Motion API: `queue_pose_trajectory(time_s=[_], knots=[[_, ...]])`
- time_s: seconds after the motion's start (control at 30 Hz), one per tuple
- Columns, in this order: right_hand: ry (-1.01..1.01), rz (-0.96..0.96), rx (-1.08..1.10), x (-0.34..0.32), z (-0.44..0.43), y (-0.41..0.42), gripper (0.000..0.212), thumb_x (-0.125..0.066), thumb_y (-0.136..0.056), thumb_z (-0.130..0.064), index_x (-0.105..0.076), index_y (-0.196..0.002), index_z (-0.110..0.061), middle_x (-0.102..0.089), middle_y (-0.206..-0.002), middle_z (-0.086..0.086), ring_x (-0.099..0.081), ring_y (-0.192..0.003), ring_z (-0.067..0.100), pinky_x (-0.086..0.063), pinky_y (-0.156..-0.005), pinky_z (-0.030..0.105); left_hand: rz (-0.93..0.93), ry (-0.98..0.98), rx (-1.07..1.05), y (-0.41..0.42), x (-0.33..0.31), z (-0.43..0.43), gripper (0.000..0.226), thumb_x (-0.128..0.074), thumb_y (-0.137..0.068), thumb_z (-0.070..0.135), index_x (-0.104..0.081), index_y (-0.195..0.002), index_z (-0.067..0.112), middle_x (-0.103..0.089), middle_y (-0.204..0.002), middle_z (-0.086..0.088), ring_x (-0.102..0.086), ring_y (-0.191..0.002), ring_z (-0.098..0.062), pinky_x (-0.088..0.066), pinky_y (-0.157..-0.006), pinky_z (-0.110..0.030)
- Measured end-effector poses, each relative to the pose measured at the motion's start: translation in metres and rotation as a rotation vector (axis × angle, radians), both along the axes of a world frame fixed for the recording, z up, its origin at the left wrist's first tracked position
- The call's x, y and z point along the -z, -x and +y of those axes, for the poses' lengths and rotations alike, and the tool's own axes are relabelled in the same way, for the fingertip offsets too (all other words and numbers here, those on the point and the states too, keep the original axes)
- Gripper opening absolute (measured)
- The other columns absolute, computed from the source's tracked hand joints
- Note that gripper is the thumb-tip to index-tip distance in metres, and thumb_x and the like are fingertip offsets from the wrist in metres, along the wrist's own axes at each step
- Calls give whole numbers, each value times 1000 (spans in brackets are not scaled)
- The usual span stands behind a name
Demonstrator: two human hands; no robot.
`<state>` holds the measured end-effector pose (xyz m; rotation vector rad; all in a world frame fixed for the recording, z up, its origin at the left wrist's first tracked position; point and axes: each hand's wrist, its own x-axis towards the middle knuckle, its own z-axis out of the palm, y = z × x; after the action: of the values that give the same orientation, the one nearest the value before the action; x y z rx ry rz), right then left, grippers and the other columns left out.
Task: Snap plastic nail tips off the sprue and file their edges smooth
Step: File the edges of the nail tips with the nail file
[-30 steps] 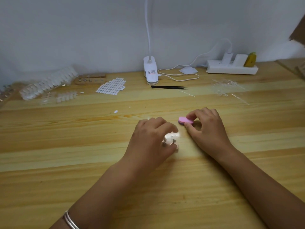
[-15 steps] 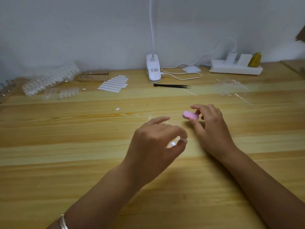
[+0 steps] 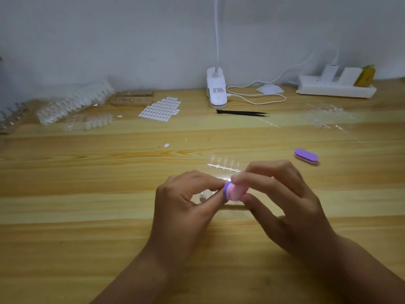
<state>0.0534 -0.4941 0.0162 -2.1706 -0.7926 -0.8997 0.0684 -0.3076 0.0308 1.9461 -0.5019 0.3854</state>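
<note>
Though apart, two files (image 3: pixel 234 191) (image 3: pixel 306 156), one sprue (image 3: pixel 223 168).

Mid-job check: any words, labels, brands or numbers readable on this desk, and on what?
Sticker on the lamp base: several lines of print, too blurred to read.
Power strip: no print shows.
Held nail file and spare nail file: no print shows.
No other text shows.
</note>
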Motion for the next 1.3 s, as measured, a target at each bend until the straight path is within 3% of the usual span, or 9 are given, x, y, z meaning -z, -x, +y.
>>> queue_pose_trajectory(time_s=[0.2, 0.37, 0.57, 0.7, 0.87, 0.97, 1.07, 1.17, 1.3], knots=[[77, 7, 122, 4, -13, -10, 22, -69, -89, -4, -70, -111, -2, -68, -106, 14, -65, -94, 33, -51, -84, 43, 51, 32, 1, -1, 2, -2, 6, -83, -75, 22, -78, -73, 21, -72, -72, 14, -68, -72, -7, -50, -76, -36], [72, -47, 24, 7, -3, -5, 24, -64, -94, -10, -63, -118, -14, -67, -109, 11, -63, -100, 26, -50, -86, 38, 22, 44, 50, 1, 2, -1, 9, -76, -77, 38, -77, -78, 29, -72, -75, 15, -68, -73, -10, -51, -72, -44], [55, -46, 108, 4, -15, -11, 20, -65, -92, -9, -69, -112, -7, -68, -105, 12, -65, -94, 33, -50, -83, 43, 53, 67, 37, 0, 4, -1, 3, -80, -75, 28, -77, -73, 28, -71, -73, 17, -68, -72, -10, -52, -72, -35], [125, -92, 22, 9, -6, -5, 25, -63, -96, -13, -60, -121, -15, -67, -111, 7, -62, -100, 24, -48, -85, 38, 22, 70, 54, 0, 6, 0, 10, -77, -77, 39, -77, -81, 30, -71, -75, 17, -68, -71, -8, -52, -69, -38], [127, -81, 109, 5, -17, -14, 22, -66, -93, -9, -67, -114, -12, -69, -106, 13, -65, -94, 33, -49, -81, 46, 62, 90, 21, -2, 8, -1, 5, -82, -75, 23, -78, -77, 22, -71, -74, 14, -68, -72, -10, -52, -72, -44], [115, -104, 50, 9, -6, -7, 24, -64, -96, -13, -62, -119, -14, -68, -110, 10, -62, -101, 26, -48, -86, 39, 60, 98, 58, -1, 8, 0, 10, -78, -77, 34, -78, -83, 26, -72, -76, 15, -68, -74, -10, -52, -72, -47], [185, -118, 89, 9, -9, -8, 24, -63, -96, -14, -62, -120, -14, -69, -109, 11, -61, -101, 25, -48, -83, 42, 56, 89, 76, 0, 7, 1, 11, -78, -77, 35, -78, -86, 27, -72, -78, 16, -69, -76, -11, -53, -72, -48], [133, -99, 184, 5, -17, -15, 19, -64, -93, -10, -71, -110, -5, -69, -103, 13, -63, -95, 31, -49, -81, 46, 94, 131, 61, -2, 7, 0, 3, -81, -76, 25, -79, -78, 26, -73, -76, 16, -69, -74, -9, -54, -75, -37], [41, -100, 118, 2, -8, -9, 20, -61, -94, -9, -60, -114, -7, -66, -107, 10, -62, -100, 26, -42, -94, 29, 100, 168, 87, -2, 6, 0, 5, -82, -77, 19, -79, -80, 22, -74, -77, 14, -70, -74, -6, -50, -71, -17]])
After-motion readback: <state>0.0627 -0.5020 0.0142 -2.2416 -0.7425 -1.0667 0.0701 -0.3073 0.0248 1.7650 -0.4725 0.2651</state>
